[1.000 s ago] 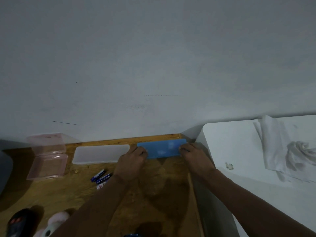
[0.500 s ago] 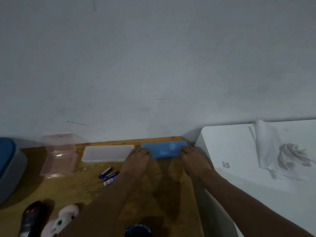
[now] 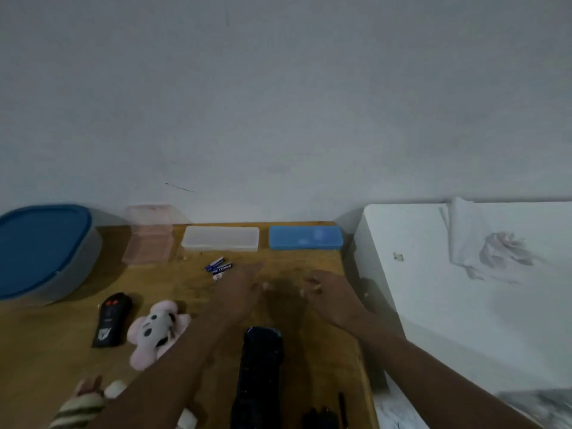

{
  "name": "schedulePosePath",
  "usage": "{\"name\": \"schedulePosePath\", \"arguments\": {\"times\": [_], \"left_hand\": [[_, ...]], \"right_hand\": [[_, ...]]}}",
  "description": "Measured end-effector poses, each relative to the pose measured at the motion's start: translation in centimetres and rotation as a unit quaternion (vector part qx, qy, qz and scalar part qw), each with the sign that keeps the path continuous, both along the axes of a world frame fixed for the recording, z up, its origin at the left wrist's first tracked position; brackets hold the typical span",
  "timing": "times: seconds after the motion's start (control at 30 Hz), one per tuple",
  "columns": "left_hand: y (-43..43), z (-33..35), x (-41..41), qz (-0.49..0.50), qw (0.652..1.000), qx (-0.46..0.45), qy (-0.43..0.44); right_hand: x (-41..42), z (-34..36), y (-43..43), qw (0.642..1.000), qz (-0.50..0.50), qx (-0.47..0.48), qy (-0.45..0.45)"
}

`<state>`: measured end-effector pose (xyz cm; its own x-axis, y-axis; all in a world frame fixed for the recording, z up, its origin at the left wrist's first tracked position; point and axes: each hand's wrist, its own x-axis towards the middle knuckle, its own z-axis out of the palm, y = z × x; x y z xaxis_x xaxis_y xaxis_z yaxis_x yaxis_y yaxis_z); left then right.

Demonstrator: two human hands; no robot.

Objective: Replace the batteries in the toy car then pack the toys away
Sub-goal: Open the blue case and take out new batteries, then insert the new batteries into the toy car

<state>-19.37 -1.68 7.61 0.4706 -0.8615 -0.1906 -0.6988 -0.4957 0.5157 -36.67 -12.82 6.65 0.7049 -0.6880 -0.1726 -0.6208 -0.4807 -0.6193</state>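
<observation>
A dark toy car (image 3: 261, 376) lies lengthwise on the wooden table (image 3: 55, 345), between my two forearms. Three small batteries (image 3: 219, 267) lie loose near the back, just left of my left hand (image 3: 244, 292). That hand hovers over the table with relaxed fingers and holds nothing. My right hand (image 3: 328, 292) hovers beside it, also relaxed and empty. A blue case (image 3: 305, 238) sits shut against the wall beyond both hands. A black remote (image 3: 112, 320), a pink plush toy (image 3: 156, 331) and a striped plush (image 3: 80, 407) lie to the left.
A clear flat case (image 3: 220, 239) and an open pink box (image 3: 150, 239) stand along the wall. A grey tub with a blue lid (image 3: 40, 252) fills the far left. A white appliance (image 3: 464, 305) with crumpled paper (image 3: 489, 243) borders the table's right edge. A pen (image 3: 342, 407) lies near the car.
Both hands have let go of the blue case and drawn back toward me. The view has tilted down, bringing the car, remote and plush toys into sight.
</observation>
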Motion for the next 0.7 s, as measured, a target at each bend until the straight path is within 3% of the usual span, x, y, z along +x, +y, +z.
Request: {"name": "schedulePosePath", "arguments": {"times": [0.13,0.23,0.37,0.47,0.7], "left_hand": [[5.5,0.5,-2.0,0.021,0.997,-0.017,0.071],[9.3,0.0,-3.1,0.061,0.991,0.005,0.118],[12.4,-1.0,-4.4,0.027,0.982,0.012,0.188],[13.7,-1.6,-5.4,0.037,0.964,0.007,0.263],[15.3,-2.5,-6.5,0.035,0.955,0.003,0.296]], "right_hand": [[-1.7,-0.5,4.9,0.997,-0.017,0.073,0.017],[-3.1,-1.3,7.7,0.995,-0.039,0.077,0.046],[-4.0,-2.1,12.0,0.961,-0.104,0.255,0.001],[-4.2,-2.6,14.4,0.935,-0.133,0.328,-0.033],[-3.3,-2.1,17.3,0.934,-0.169,0.312,-0.043]]}}
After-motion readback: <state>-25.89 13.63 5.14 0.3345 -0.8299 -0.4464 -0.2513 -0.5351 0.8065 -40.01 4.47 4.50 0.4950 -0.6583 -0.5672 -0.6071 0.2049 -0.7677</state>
